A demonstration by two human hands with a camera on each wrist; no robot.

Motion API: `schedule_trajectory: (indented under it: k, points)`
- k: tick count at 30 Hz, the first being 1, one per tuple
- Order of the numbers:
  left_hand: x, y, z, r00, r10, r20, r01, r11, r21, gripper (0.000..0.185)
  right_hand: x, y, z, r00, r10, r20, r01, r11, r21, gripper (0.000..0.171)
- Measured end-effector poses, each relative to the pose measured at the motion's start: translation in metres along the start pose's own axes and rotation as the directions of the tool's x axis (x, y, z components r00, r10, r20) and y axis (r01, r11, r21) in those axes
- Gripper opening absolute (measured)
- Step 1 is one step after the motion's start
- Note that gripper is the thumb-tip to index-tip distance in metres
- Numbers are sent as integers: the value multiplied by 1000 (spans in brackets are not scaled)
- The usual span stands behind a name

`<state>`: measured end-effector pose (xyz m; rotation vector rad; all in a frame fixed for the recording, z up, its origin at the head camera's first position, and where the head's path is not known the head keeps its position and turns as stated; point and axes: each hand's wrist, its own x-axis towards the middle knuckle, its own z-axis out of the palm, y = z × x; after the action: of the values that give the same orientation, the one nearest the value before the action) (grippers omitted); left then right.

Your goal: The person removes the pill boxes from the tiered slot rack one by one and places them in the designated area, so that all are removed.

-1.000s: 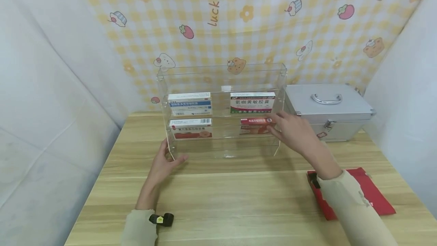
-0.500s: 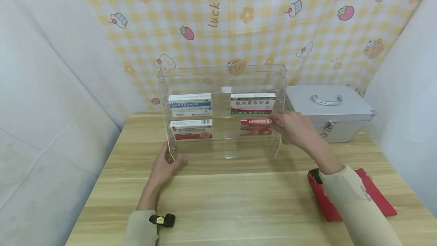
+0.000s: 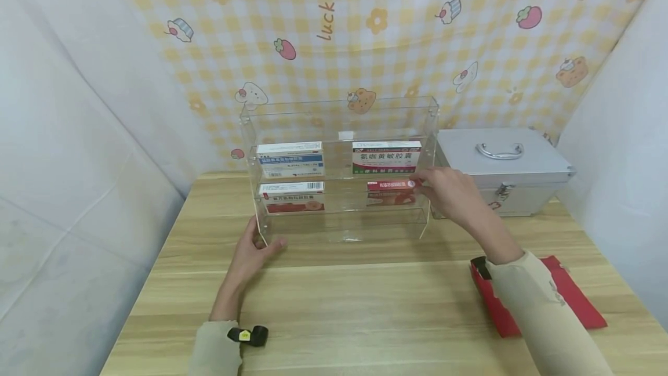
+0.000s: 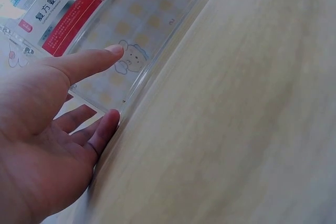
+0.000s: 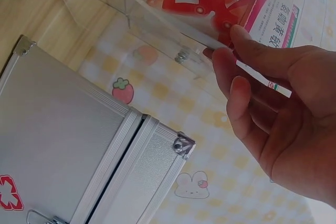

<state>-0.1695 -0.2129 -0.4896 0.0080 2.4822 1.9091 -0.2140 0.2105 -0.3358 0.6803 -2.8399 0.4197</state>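
- The left hand [image 3: 249,254] is bracing the clear acrylic rack [image 3: 344,226] at its eight o'clock corner, thumb and fingers spreading apart and straddling the side panel.
- At ten o'clock in the rack, a blue-and-white medicine box [image 3: 292,165] is standing, its printed face showing forward.
- Below it, toward eight o'clock, a red-and-white capsule box [image 3: 292,203] is sitting behind the lower lip.
- At two o'clock, a green-and-white capsule box [image 3: 386,161] is filling the right of the upper row.
- At four o'clock, a red ibuprofen capsule box [image 3: 390,185] is resting in the lower row.
- The right hand [image 3: 451,193] is pinching the rack's right side edge between thumb and bent forefinger, beside that red box's end.
- At three o'clock, a silver aluminium case [image 3: 503,176] is sitting just beside the rack.
- Toward four o'clock, a red pouch [image 3: 579,303] is lying partly under the right sleeve [image 3: 543,312].
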Motion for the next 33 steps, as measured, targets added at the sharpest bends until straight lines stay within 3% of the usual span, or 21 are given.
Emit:
schedule_trajectory:
  k: [10, 23, 26, 30, 33]
  points:
    - [0, -2, 0, 999, 35, -9, -35, 999, 34, 85, 1, 0, -3, 998, 22, -55, -17, 996, 85, 18]
    - [0, -3, 1, 999, 42, 0, -42, 999, 27, 86, 2, -4, -11, 998, 56, -36, -50, 987, 152, 19]
    - [-6, 11, 1, 999, 31, 11, -31, 999, 12, 84, 1, -5, -14, 998, 58, -32, -51, 983, 177, 21]
    - [-7, 14, 0, 1000, 17, 14, -17, 1000, 0, 84, 1, -7, -19, 997, 65, -37, -57, 979, 196, 26]
    - [-3, -1, 0, 1000, 23, -2, -23, 1000, 2, 85, 0, -10, -24, 997, 59, -57, -48, 983, 179, 27]
